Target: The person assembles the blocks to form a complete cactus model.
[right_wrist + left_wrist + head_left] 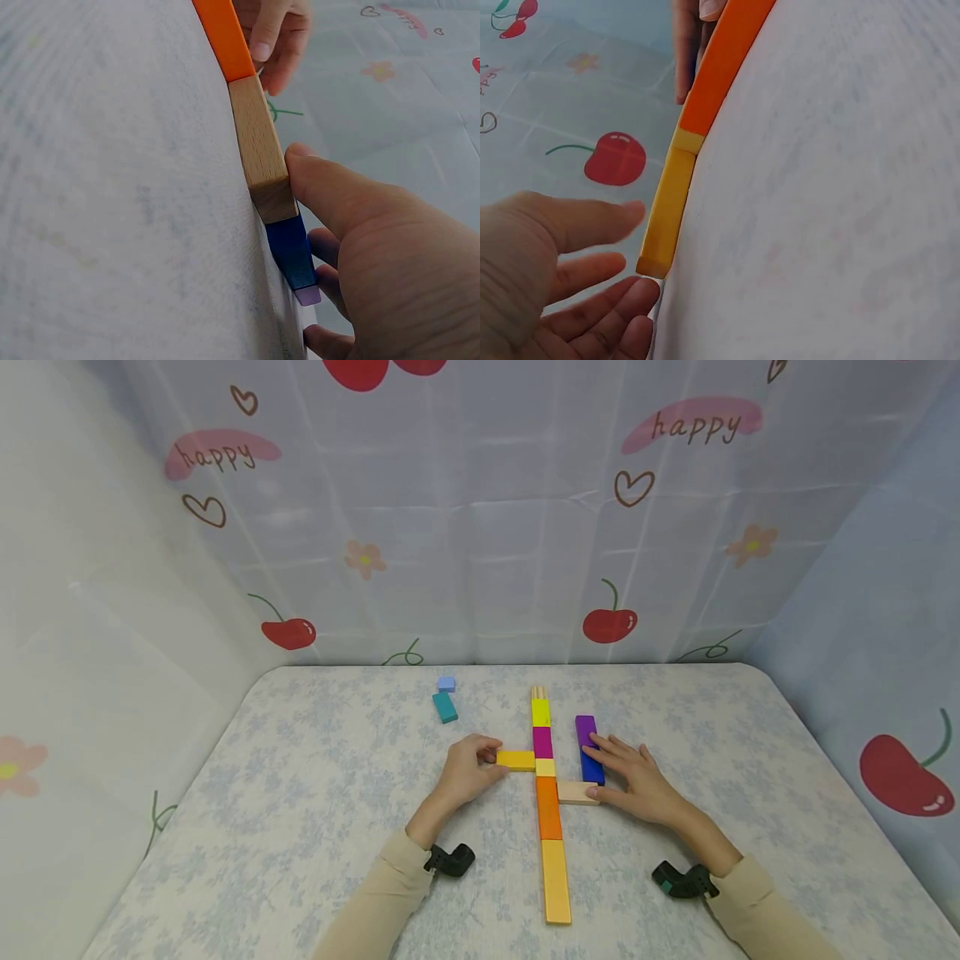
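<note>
A long row of coloured blocks runs away from me, with an orange block point(549, 808) in its middle. My left hand point(468, 770) is at the outer end of a yellow block point(665, 217) that sticks out left from the row. Thumb and fingers are spread apart around that end in the left wrist view. On the other side, my right hand point(636, 781) has its thumb at the corner of a plain wooden block point(259, 135), which reaches right from the row. Its other fingers extend over a blue block point(592, 768) and a purple block point(585, 727), lined up lengthwise.
The row also has a light orange block point(556, 881) nearest me, then a pale yellow block point(545, 767), a magenta block point(542, 742), a bright yellow block point(541, 712) and thin sticks point(539, 692) farthest off. A teal block point(445, 707) and a light blue block point(446, 683) lie back left.
</note>
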